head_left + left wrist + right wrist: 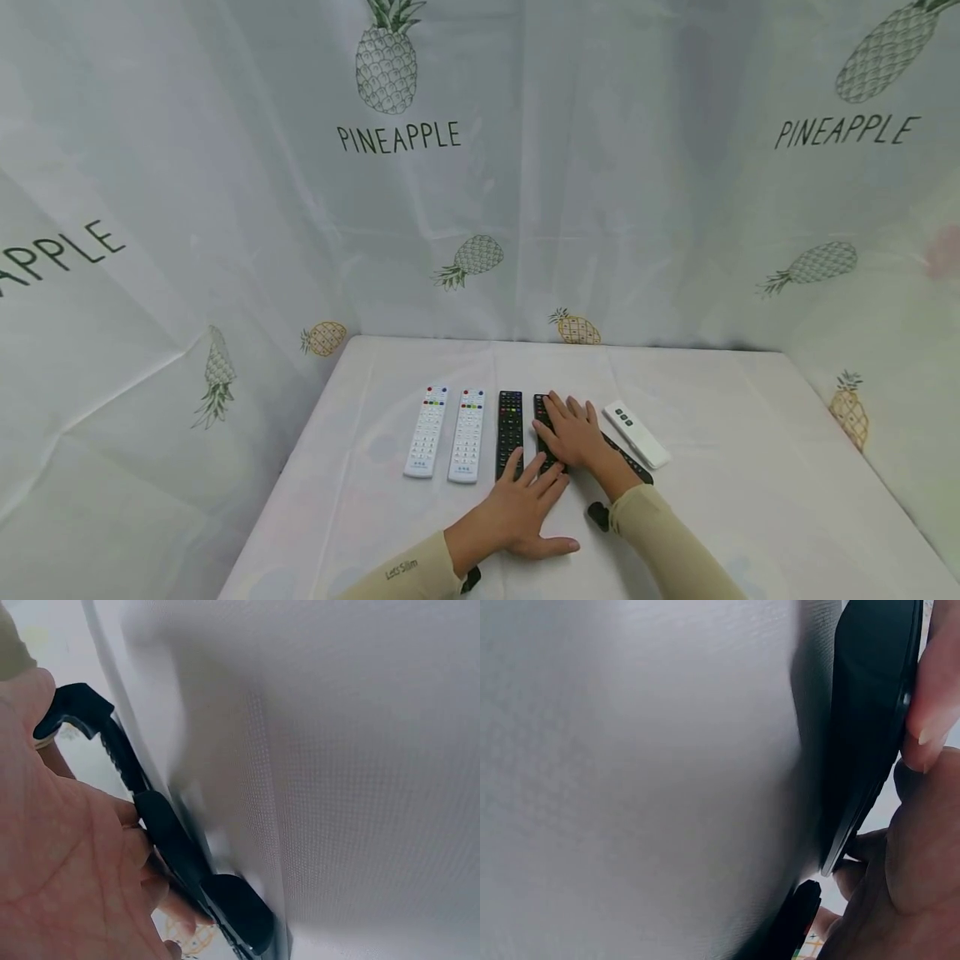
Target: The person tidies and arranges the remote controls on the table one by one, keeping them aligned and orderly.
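My left hand (517,517), fingers spread, rests its fingertips at the near ends of a black remote control (510,421) and a second black remote control (542,407). Over the upper part of that second one lies my right hand (573,433), its fingers extended. Beneath the right wrist a third black remote control (630,462) slants out, mostly covered. In the left wrist view, dark remote ends (238,911) show beyond the palm. The right wrist view has a black remote control (870,697) edge-on beside the fingers.
Two long white remote controls, one outer (426,433) and one inner (467,437), lie to the left. A short white remote control (637,435) lies slanted at the right. All are on a white-covered table (352,517), with a pineapple-print curtain (615,208) behind.
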Available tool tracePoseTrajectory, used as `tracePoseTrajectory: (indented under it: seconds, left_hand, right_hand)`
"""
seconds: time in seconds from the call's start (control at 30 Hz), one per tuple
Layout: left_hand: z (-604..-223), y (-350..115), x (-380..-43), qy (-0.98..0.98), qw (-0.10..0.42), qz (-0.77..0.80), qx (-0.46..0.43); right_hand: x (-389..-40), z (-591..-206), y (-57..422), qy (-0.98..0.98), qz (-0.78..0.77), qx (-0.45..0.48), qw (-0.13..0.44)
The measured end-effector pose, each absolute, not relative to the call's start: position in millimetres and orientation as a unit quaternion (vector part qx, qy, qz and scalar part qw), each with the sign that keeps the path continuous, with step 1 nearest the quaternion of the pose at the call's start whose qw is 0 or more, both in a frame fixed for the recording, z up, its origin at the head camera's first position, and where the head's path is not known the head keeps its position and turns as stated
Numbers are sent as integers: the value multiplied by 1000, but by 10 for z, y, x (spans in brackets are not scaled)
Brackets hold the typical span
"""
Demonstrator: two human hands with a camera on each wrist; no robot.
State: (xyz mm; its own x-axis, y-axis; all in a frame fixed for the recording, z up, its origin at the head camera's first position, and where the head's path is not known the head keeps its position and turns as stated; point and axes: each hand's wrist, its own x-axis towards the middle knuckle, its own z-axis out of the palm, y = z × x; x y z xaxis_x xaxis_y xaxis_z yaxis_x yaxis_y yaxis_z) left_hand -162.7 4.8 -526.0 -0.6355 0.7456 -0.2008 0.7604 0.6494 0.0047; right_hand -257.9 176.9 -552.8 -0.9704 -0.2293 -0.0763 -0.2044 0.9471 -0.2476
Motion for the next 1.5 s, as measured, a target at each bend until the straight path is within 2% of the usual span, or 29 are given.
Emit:
tracePoseTrajectory:
  seconds: [0.2,0.8,1.5]
  left_hand:
    - [-5284,51,-1623,904,86,-41,417]
    - [-5278,52,-1590,903,87,-33,420]
    - [-5281,58,-1591,904,70,-36,421]
  right_hand:
    - [-2580,-5514,1775,984,-128,-117,42]
    - [-2560,-5545,1772,983,-124,-119,64]
    - [-2530,-5509,1800,983,-135,-119,38]
